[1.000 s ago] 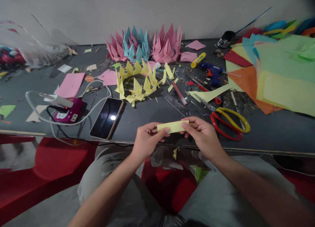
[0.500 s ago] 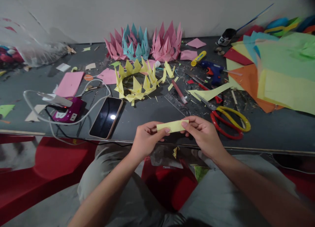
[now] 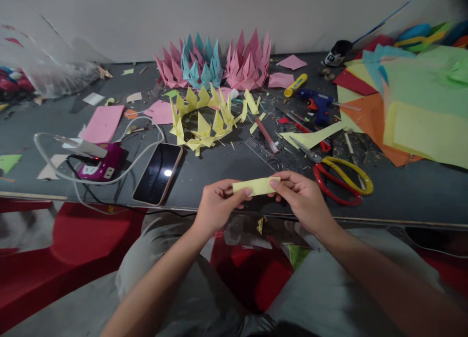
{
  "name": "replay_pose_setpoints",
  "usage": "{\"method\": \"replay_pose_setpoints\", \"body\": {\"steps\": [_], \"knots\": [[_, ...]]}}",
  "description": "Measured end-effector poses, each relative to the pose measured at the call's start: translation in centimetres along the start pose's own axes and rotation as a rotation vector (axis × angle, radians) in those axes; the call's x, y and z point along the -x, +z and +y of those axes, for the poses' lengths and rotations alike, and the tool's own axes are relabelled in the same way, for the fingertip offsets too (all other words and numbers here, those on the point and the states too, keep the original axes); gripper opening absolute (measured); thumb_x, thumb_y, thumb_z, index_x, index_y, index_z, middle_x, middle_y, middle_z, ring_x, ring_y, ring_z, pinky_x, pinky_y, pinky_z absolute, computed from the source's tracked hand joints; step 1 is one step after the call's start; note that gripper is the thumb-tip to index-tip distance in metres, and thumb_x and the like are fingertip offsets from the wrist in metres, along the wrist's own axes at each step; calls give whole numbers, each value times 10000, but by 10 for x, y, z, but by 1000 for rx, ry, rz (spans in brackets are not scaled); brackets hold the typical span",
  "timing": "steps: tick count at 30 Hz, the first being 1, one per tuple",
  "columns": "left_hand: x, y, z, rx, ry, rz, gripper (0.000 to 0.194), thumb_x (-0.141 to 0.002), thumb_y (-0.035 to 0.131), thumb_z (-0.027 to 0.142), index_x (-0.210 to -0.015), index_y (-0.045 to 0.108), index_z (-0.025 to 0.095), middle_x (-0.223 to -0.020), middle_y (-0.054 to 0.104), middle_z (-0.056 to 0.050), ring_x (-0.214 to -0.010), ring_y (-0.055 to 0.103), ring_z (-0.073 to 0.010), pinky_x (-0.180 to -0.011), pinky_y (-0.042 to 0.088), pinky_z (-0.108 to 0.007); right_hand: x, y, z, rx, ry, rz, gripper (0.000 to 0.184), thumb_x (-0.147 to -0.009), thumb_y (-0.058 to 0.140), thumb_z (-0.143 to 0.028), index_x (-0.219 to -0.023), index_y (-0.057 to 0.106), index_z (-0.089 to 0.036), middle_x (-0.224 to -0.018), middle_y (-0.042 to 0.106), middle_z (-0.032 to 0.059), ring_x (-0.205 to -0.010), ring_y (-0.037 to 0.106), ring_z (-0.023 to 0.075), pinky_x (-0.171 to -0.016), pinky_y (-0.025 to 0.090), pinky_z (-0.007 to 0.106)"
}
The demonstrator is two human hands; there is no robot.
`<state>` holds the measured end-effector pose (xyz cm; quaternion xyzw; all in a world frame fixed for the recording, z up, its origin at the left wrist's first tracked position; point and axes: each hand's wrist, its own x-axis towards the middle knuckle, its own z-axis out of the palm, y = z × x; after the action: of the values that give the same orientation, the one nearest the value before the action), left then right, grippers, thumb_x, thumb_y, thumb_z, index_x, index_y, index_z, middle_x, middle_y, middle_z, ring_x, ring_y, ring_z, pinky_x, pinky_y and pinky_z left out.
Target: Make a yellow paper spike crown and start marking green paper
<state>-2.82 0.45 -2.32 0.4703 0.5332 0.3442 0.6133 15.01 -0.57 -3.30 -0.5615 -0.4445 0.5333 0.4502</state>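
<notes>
A folded yellow paper strip is stretched between my two hands, just above the table's front edge. My left hand pinches its left end, thumb on top and fingers behind. At the other end, my right hand grips it the same way. Beyond them stands a yellow paper crown with pointed tips. Scissors with red and yellow handles lie right of my right hand. A clear ruler and a red-brown pen-like stick rest on the table ahead.
Pink and blue paper crowns stand by the wall. A phone and a purple power adapter with looping cables lie left. A blue glue gun, yellow cutter and stacked coloured paper occupy the right side.
</notes>
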Motion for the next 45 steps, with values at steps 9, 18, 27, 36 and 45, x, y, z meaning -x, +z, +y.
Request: {"method": "replay_pose_setpoints", "body": {"steps": [9, 18, 27, 36, 45], "knots": [[0, -1, -1, -283, 111, 19, 214, -728, 620, 359, -760, 646, 149, -604, 615, 8, -505, 510, -90, -478, 384, -200, -1, -2, 0, 139, -34, -20, 230, -738, 612, -409, -777, 625, -183, -661, 649, 8, -594, 587, 134, -556, 444, 241], [-7, -2, 9, -1021, 291, 102, 104, -735, 537, 234, -713, 621, 176, -783, 593, -39, -792, 533, -203, -716, 412, -315, -25, 3, -7, 817, -256, -72, 87, -700, 555, -211, -633, 611, -202, -684, 567, -9, -590, 500, 115, -574, 359, 242], [-14, -15, 8, -1264, 495, -44, 189, -813, 555, 246, -923, 695, 311, -1098, 551, -55, -1002, 470, -246, -789, 379, -365, -30, 8, -9, 1097, -309, -73, 116, -738, 545, -222, -845, 588, -210, -829, 593, 16, -665, 544, 143, -514, 300, 238], [-18, -24, 12, -1298, 449, -105, 235, -744, 654, 365, -978, 671, 372, -1243, 506, -37, -1137, 412, -268, -843, 355, -400, 13, 32, -7, 1285, -705, -208, 294, -845, 430, -190, -720, 694, -159, -573, 632, 50, -538, 562, 148, -471, 254, 283], [-20, -29, 9, -1220, 391, -132, 318, -701, 674, 428, -1014, 657, 373, -1292, 457, -35, -1178, 371, -297, -895, 349, -452, 12, 11, 0, 1412, -478, -66, 270, -793, 480, -318, -898, 728, -315, -484, 651, 21, -406, 546, 136, -436, 98, 261]]}}
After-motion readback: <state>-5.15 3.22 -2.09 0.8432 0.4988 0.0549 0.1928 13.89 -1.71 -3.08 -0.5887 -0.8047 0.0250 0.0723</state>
